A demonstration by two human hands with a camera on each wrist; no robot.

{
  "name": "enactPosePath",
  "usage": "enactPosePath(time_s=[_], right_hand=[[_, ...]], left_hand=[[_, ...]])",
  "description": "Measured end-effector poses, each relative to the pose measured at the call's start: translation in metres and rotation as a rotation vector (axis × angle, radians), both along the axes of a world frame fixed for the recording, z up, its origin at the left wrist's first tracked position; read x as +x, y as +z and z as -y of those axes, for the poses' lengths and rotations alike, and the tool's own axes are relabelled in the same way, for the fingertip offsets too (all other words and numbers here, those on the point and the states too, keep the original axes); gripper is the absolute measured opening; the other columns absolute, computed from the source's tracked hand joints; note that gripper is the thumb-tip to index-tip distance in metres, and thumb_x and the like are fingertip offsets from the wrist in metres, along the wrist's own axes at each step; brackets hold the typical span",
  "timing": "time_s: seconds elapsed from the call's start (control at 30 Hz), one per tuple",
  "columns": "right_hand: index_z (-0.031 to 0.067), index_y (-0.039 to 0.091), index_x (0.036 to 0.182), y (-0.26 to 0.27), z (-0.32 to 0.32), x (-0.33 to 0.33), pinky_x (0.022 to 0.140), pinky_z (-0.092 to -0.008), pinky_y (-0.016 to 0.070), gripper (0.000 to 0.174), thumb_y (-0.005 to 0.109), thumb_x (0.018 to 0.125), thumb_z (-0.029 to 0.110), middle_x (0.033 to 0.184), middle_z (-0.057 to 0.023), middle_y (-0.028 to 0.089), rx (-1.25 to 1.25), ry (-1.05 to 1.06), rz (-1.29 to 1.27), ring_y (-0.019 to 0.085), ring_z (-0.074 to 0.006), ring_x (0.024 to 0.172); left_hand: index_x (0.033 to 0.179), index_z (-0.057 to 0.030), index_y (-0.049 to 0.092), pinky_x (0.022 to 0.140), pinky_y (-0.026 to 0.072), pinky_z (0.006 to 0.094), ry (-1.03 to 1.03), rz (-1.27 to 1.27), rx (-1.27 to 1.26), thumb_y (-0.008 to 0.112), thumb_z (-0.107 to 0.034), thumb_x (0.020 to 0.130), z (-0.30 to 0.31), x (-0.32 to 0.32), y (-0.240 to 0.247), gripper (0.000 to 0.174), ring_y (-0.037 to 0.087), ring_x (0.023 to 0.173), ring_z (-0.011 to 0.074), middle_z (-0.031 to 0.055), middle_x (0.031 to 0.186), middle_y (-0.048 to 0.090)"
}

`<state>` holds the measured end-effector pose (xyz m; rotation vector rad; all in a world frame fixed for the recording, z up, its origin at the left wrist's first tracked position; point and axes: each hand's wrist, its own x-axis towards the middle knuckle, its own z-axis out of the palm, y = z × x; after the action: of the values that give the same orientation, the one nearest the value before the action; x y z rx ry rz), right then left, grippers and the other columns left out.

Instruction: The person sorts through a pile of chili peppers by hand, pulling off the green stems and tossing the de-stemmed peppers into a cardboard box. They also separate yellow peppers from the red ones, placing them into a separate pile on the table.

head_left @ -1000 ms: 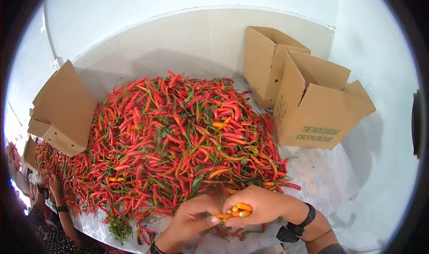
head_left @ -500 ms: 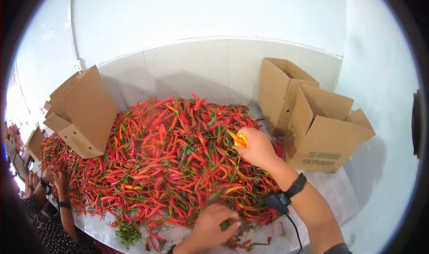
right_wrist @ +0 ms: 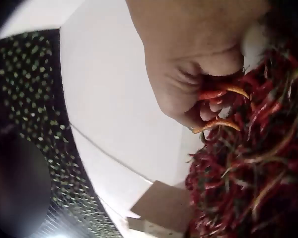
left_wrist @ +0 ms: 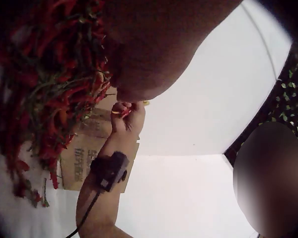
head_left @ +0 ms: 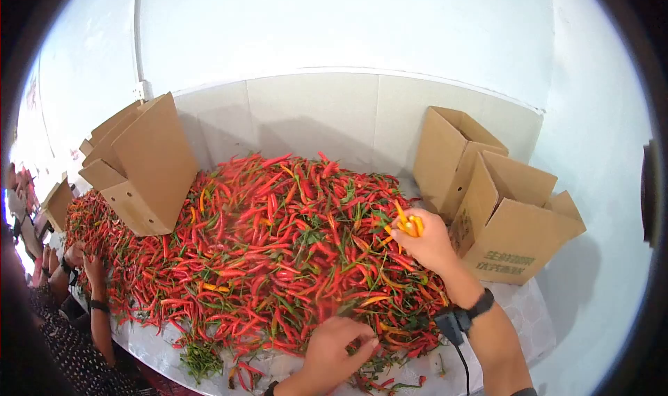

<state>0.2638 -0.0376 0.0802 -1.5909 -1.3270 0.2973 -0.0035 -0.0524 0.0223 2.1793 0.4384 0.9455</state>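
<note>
A large heap of red chillies [head_left: 278,236], with green stems and leaves mixed in, covers the table. Over its right side, my right hand [head_left: 430,243] grips several orange chillies [head_left: 410,225] that stick out past the fingers. In the right wrist view, an orange chilli [right_wrist: 218,125] projects beside the fingertips, close over the heap. My left hand [head_left: 335,351] is at the heap's front edge, fingers loosely bent, with nothing seen in its grasp. It looms dark in the left wrist view, its fingertips hidden.
Two open cardboard boxes [head_left: 518,236] stand at the right, and more boxes [head_left: 153,170] at the left. Another person's hands [head_left: 90,267] work at the heap's far left. Green stems [head_left: 202,360] lie at the front. A cable [head_left: 465,368] hangs from my right wrist.
My hands were together at the front, around the orange chillies. The right hand has carried them away over the heap's right side; the left stays near the front. The head view has tilted up.
</note>
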Motion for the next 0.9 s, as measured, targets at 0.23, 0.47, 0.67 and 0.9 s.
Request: enactPosePath(time_s=[0.23, 0.47, 0.67, 0.9], right_hand=[[0.0026, 0.065, 0.098, -0.008, 0.079, -0.057, 0.046, -0.0212, 0.0407, 0.021, 0.077, 0.085, 0.014, 0.073, -0.0009, 0.062, -0.372, 0.393, -0.677, 0.051, -0.0056, 0.052], [0.0020, 0.065, 0.099, -0.030, 0.100, -0.066, 0.047, -0.0208, 0.0392, 0.021, 0.078, 0.085, 0.012, 0.076, -0.0008, 0.062, -0.413, 0.431, -0.839, 0.051, -0.0054, 0.053], [0.0058, 0.066, 0.100, -0.036, 0.107, -0.069, 0.073, -0.0317, 0.0539, 0.030, 0.082, 0.075, 0.008, 0.097, -0.0096, 0.070, 0.065, 0.279, 0.076, 0.069, -0.0216, 0.091], [0.0103, 0.066, 0.096, -0.047, 0.113, -0.083, 0.066, -0.0394, 0.0531, 0.035, 0.078, 0.064, 0.008, 0.086, -0.0072, 0.067, -0.090, 0.205, 0.401, 0.066, -0.0291, 0.078]], left_hand=[[0.100, -0.0082, 0.070, 0.081, 0.0474, 0.0389, 0.271, 0.122, 0.225, 0.083, -0.013, 0.070, 0.001, 0.001, 0.010, 0.033, 0.058, 0.094, 0.0274, 0.0093, 0.104, 0.062], [0.090, -0.0117, 0.071, 0.079, 0.0461, 0.0398, 0.216, 0.090, 0.328, 0.081, -0.010, 0.066, -0.006, 0.007, 0.000, 0.026, 0.059, 0.086, 0.0256, 0.0014, 0.092, 0.065], [0.087, -0.0095, 0.069, 0.078, 0.0456, 0.0401, 0.204, -0.033, 0.292, 0.078, -0.006, 0.067, -0.004, 0.011, 0.001, 0.022, 0.060, 0.087, 0.0272, 0.0042, 0.091, 0.065], [0.085, -0.0079, 0.068, 0.073, 0.0436, 0.0381, 0.125, -0.059, 0.235, 0.071, 0.002, 0.068, 0.000, 0.011, -0.004, 0.020, 0.061, 0.078, 0.0269, 0.0063, 0.080, 0.065]])
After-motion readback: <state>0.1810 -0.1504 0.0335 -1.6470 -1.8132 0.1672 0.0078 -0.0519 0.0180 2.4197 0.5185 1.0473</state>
